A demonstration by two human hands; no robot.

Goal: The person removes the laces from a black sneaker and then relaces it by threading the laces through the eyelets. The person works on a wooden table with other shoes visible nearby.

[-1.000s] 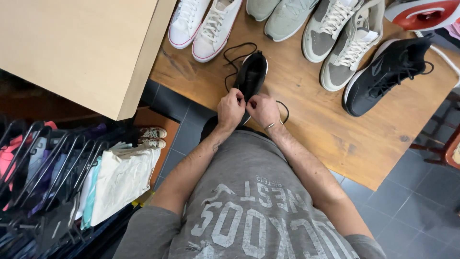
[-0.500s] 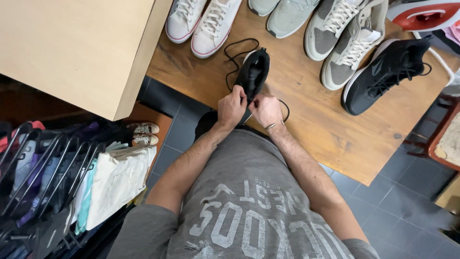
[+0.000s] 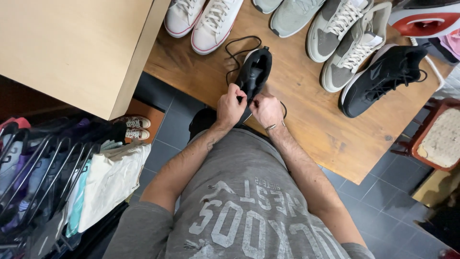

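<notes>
Lacing the black sneaker (image 3: 254, 74) at frame centre: our left hand (image 3: 231, 106) and right hand (image 3: 266, 110) each pinch its black shoelace (image 3: 235, 48); threading the eyelets presumably follows.

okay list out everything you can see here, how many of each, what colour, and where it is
Black shoe being handled: one, black, on the table's near edge, under both hands.
Loose lace: one, black, looped beside that shoe.
Second black shoe: one, black, laced, right side of table.
Grey shoes: two, grey with white laces, top right.
Pale green-grey shoes: two, top centre, cut off by the frame.
White shoes: two, white, top left of table.
Table: one, brown wood.
Clothes rack: one, mixed colours, lower left.
Left hand: on the shoe's heel end.
Right hand: beside it, fingers pinched at the shoe.
</notes>
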